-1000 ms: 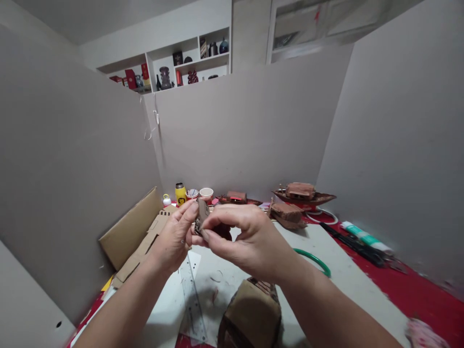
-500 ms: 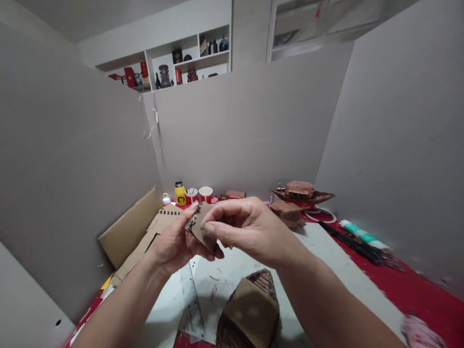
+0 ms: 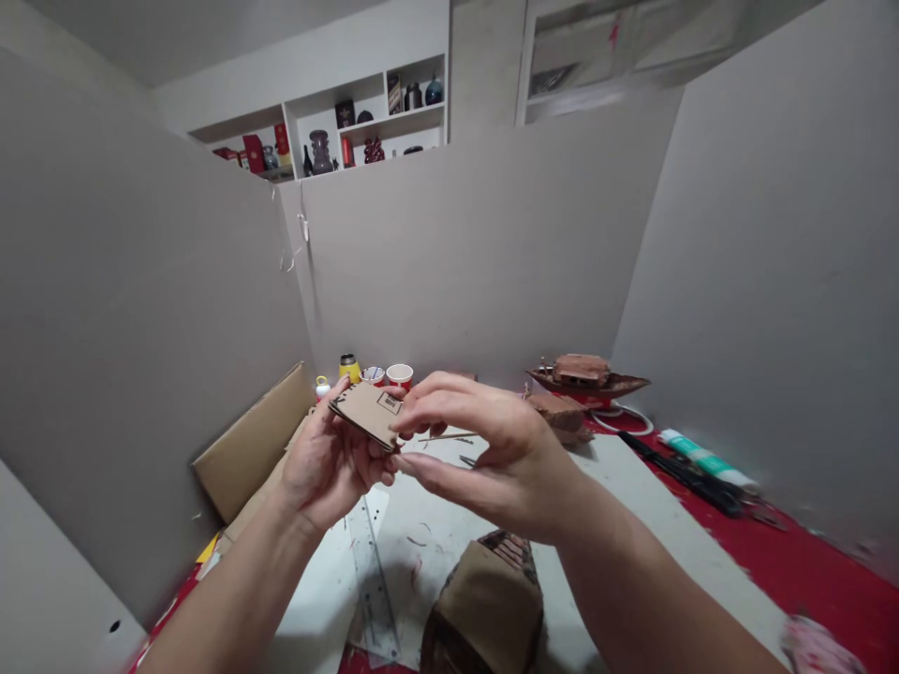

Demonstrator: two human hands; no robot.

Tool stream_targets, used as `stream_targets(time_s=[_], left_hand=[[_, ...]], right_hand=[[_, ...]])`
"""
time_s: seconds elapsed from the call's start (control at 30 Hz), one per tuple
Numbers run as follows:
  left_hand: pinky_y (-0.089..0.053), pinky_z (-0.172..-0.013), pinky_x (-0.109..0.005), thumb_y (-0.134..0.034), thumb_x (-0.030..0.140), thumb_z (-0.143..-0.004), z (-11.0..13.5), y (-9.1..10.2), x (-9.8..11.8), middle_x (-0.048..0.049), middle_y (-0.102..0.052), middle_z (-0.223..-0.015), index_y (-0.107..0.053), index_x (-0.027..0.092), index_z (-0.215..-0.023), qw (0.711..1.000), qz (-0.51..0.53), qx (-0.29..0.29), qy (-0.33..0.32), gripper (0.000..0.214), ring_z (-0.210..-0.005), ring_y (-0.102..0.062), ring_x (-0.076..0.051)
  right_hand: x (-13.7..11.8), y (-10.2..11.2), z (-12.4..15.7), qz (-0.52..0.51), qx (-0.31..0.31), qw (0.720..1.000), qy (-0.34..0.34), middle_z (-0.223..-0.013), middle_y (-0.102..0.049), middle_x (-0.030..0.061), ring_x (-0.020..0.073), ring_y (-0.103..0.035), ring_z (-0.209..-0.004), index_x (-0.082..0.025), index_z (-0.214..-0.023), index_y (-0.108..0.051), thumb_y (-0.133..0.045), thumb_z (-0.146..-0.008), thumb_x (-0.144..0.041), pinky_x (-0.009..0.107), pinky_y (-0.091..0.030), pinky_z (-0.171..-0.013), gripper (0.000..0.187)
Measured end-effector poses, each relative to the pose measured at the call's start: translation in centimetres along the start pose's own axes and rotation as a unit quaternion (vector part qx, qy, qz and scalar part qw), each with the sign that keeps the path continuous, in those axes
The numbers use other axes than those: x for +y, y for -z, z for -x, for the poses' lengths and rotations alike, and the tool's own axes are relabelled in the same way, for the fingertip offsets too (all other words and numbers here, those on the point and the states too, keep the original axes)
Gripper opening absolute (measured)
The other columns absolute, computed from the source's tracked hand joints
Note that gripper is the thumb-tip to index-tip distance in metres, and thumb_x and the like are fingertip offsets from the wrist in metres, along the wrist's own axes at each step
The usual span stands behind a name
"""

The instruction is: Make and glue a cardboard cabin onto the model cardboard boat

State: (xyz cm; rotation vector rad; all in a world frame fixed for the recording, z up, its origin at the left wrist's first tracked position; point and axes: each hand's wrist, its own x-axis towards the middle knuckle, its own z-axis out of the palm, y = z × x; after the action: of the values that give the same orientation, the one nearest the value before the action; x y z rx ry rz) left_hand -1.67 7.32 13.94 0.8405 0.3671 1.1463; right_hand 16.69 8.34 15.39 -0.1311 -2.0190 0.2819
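Note:
A small cardboard piece (image 3: 361, 410) with a printed black box and dark marks along its left edge is tilted above the table. My left hand (image 3: 327, 459) grips it from the left and below, thumb along the left edge and fingers underneath. Close by its right edge is my right hand (image 3: 492, 449), thumb and fingers spread around the near right corner; whether the fingertips press on it is unclear. Below, near me, lies a boat-shaped cardboard model (image 3: 484, 599) with a brown panel and slatted end. A clear ruler (image 3: 372, 571) lies to its left.
A finished-looking brown model boat (image 3: 582, 374) stands at the back right, with another brown model piece (image 3: 562, 417) before it. Red-and-white cups (image 3: 400, 376) and a yellow bottle (image 3: 348, 368) line the back. Cardboard sheets (image 3: 253, 440) lean left. A green-white tube (image 3: 706, 459) lies right.
The cardboard piece has been tipped flatter and moved slightly left and up, and its printed box now shows. My right hand's thumb and fingers have spread from a pinch.

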Motion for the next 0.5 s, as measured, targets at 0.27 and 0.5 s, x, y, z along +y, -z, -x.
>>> stream_targets(time_s=[0.27,0.5], left_hand=[[-0.053,-0.048,-0.022,-0.05,0.05,-0.093,0.05,-0.28,-0.04,-0.0058,-0.073,-0.066,-0.072,0.013,-0.097,0.998,-0.048,0.02,-0.018,0.043,-0.05,-0.065,-0.014],[-0.052,-0.05,-0.022,-0.053,0.055,-0.09,0.01,-0.21,-0.45,-0.0033,-0.07,-0.062,-0.071,0.015,-0.089,0.997,-0.068,0.033,-0.026,0.044,-0.049,-0.064,-0.013]], right_hand=[[-0.31,-0.12,0.52,0.11,0.005,0.992,0.059,-0.088,-0.069,0.0081,0.0163,-0.062,-0.079,-0.017,-0.092,-0.066,-0.059,-0.09,-0.013,0.031,-0.052,-0.069,0.008],[-0.44,-0.47,0.58,0.211,-0.009,0.974,0.078,-0.088,-0.07,0.0123,0.0184,-0.063,-0.077,-0.014,-0.084,-0.065,-0.055,-0.091,-0.01,0.031,-0.051,-0.068,0.013]])
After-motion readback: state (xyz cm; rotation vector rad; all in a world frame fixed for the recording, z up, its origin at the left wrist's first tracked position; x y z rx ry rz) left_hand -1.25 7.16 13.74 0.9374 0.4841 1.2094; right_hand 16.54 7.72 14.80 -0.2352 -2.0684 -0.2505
